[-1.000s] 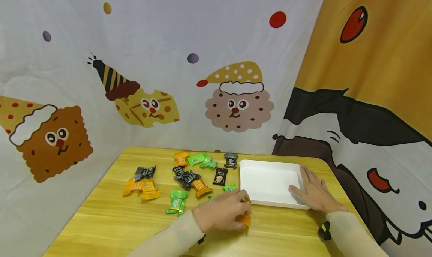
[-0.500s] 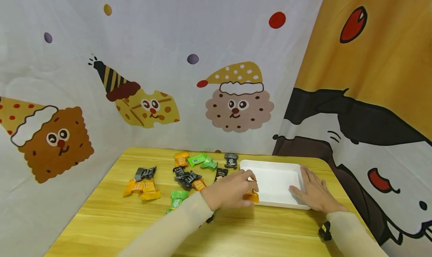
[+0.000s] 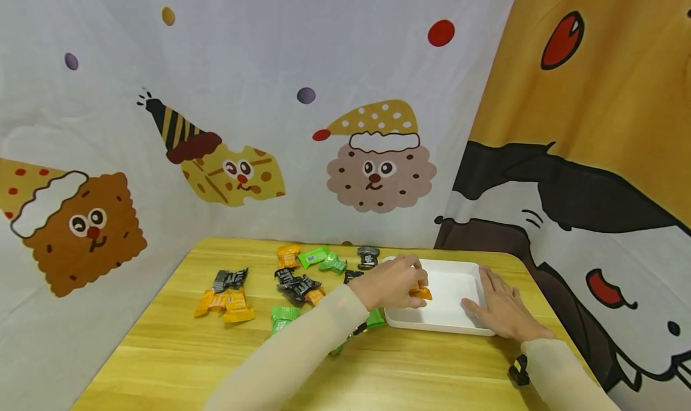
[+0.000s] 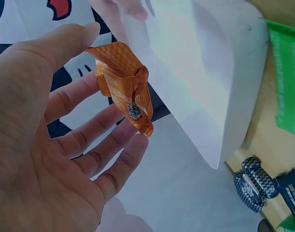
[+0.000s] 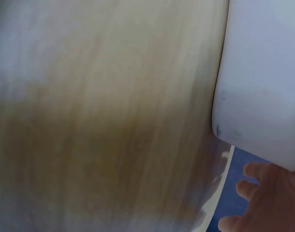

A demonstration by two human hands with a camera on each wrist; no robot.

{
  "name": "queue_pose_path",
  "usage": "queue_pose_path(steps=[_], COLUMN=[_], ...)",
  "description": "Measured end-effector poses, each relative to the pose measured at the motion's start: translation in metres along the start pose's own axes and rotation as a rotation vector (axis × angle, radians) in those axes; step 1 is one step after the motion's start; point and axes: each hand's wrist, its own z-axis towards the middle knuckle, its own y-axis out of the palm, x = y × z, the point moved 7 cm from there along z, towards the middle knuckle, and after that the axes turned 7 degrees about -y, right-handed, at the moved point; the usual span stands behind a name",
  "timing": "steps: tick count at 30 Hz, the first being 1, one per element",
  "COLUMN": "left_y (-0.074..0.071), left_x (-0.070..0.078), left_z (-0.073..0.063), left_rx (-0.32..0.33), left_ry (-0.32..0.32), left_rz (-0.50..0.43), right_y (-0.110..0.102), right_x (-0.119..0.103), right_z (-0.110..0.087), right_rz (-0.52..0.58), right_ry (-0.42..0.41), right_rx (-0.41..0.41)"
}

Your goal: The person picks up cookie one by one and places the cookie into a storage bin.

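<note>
Head view gives me the orange packet over the left half of the white tray, which sits toward the far right corner of the counter; its exposed end points toward the counter's right edge, dipping slightly to the near edge. From the left wrist I read its long axis slanting from a crimped end at the thumb tip down to the other end at the fingertips. I see the left hand grasping it between thumb and bent fingers, back upward, forearm slanting in from the near edge. The right hand grasps nothing: its stretched fingers lie along the tray's right rim, pointing to the far edge, thumb spread inward. Other orange packets lie near the counter's left edge; a green packet sits just beside the tray's near left corner.
</note>
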Motion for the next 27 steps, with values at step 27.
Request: queue_pose_path(steps=[27], left_y=[0.054], left_x=[-0.005], left_z=[0.061], left_rx=[-0.213], left_ry=[-0.201], left_rz=[0.069], right_y=[0.0], right_x=[-0.001], right_z=[-0.003], right_rz=[-0.02], right_ry=[-0.029], right_rx=[0.015])
